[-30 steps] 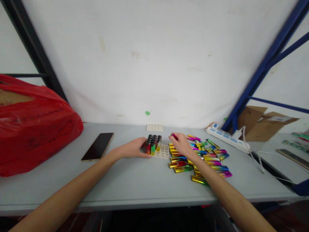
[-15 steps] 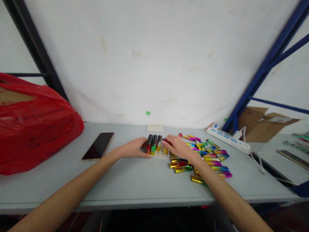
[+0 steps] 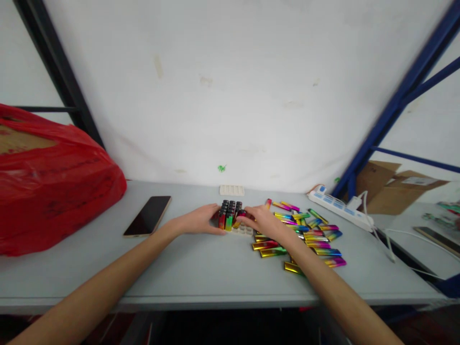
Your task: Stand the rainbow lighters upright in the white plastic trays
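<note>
Black-topped lighters (image 3: pixel 229 221) stand upright in rows in a white cell tray (image 3: pixel 245 230), filling its left part. My left hand (image 3: pixel 201 220) wraps round the tray's left end, thumb at the near corner and fingers at the far side. My right hand (image 3: pixel 261 220) pinches a lighter with a red upper part (image 3: pixel 241 213) over the tray, just right of the standing rows. Its lower end is partly hidden, so I cannot tell how deep it sits. Right of the tray lies a loose spread of shiny multicoloured lighters (image 3: pixel 316 234), partly under my right forearm.
A second white tray (image 3: pixel 232 190) lies against the wall. At left are a dark phone (image 3: pixel 148 216) and a big red plastic bag (image 3: pixel 61 187). A white power strip (image 3: pixel 339 209) with cables runs along the right, near a cardboard box (image 3: pixel 398 187) and blue shelf frame (image 3: pixel 402 98).
My right hand has shifted slightly left with the lighter, closer to the standing rows. My left hand stays at the tray's left end. The view has moved slightly.
</note>
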The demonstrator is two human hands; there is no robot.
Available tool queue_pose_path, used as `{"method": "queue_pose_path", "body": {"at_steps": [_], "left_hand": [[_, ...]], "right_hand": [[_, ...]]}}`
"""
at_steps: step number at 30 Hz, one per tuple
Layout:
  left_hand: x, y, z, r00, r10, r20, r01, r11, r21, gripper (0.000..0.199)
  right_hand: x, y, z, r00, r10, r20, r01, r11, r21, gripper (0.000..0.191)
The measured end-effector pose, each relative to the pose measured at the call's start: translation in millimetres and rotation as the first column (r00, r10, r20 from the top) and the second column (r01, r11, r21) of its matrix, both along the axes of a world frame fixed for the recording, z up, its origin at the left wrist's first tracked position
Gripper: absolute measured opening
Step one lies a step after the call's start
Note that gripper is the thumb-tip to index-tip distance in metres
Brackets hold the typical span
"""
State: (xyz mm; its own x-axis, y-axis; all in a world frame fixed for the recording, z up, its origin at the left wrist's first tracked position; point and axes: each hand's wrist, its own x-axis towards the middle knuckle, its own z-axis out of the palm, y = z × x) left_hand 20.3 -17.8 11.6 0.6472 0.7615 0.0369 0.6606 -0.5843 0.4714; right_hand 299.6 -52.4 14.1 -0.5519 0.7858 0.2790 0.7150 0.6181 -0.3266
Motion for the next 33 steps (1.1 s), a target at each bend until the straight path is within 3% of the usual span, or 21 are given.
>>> {"method": "queue_pose_path", "body": {"at_steps": [4,23,28,33], "left_hand": [[0.2,-0.1,0.0,1.000,-0.002,0.005,0.002,1.000,0.015,0.069],[1.8,-4.4,3.9,1.000,0.018,-0.018,-0.018,1.000,0.012,0.066],[1.4,-2.4,1.6,1.000,0.004,-0.003,-0.003,1.000,0.024,0.067],[1.6,-0.8,0.0,1.000,0.001,-0.017,0.000,0.999,0.042,0.069]], "right_hand": [[-4.1,3.4,2.0,0.994,-0.038,0.100,0.030,0.996,0.081,0.044],[10.8,-4.4,19.1,0.987,0.090,0.136,-0.087,0.996,-0.028,0.038],[2.2,-3.9,12.7,0.996,0.051,0.072,-0.047,0.998,-0.052,0.037],[-6.3,-4.1,8.4,0.993,0.016,0.118,-0.014,1.000,-0.014,0.034]]}}
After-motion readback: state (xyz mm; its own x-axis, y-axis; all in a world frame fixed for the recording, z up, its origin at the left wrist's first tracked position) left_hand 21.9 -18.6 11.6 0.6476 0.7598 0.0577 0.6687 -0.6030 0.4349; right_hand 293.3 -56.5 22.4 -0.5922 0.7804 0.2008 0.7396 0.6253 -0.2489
